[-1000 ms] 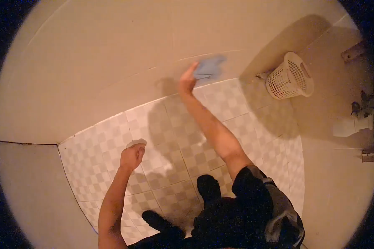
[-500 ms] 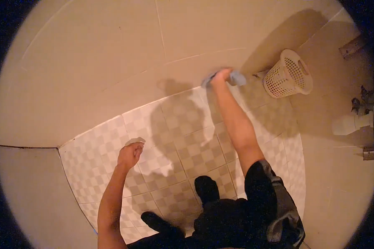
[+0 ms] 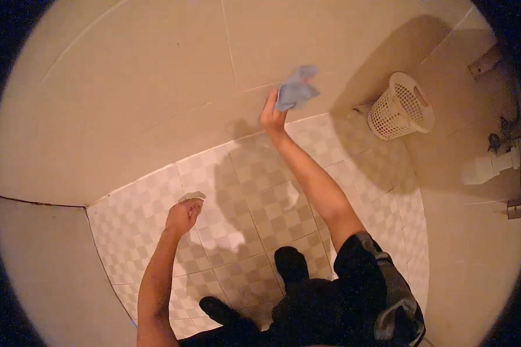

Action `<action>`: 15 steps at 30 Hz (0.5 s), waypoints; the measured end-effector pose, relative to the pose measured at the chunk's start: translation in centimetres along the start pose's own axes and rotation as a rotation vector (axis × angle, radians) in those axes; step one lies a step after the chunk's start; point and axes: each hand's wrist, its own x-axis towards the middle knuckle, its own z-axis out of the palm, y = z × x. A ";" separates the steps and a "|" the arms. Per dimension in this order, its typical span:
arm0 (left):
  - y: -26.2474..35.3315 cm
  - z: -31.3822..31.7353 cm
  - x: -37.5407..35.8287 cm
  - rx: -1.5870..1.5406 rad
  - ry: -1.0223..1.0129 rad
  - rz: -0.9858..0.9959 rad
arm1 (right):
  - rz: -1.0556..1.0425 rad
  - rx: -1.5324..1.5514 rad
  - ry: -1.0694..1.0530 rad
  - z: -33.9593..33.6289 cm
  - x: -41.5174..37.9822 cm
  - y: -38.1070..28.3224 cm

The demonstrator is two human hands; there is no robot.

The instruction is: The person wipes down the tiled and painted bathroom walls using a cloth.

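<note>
My right hand (image 3: 272, 117) is stretched out to the tiled wall (image 3: 156, 75) and grips a blue cloth (image 3: 295, 89), which lies against the wall just above the floor line. My left hand (image 3: 182, 217) hangs over the checkered floor tiles (image 3: 255, 191) with the fingers curled loosely; whether it holds anything I cannot make out. My dark-clothed legs and shoes (image 3: 289, 266) show at the bottom of the view.
A cream plastic basket (image 3: 402, 107) leans in the corner to the right of the cloth. A white pipe fitting (image 3: 489, 165) and metal brackets sit on the right wall. Another wall panel (image 3: 35, 272) closes the left side.
My right hand swung the cloth right toward the basket at floor level, then back left and up onto the wall. The left hand barely moved.
</note>
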 end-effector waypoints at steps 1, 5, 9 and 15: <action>0.3 -0.1 0.0 -0.001 0.005 0.000 | -0.004 0.002 0.000 -0.6 -0.2 -1.0; -0.1 -0.4 -0.6 -0.017 0.004 -0.034 | 0.575 0.369 0.145 -3.1 2.4 -3.6; -0.5 -0.8 -1.4 0.026 0.005 -0.023 | 1.051 0.465 0.365 -6.1 9.4 -6.2; -1.5 -1.8 -2.5 0.030 -0.010 -0.013 | 0.542 0.470 0.136 -5.2 10.4 -14.1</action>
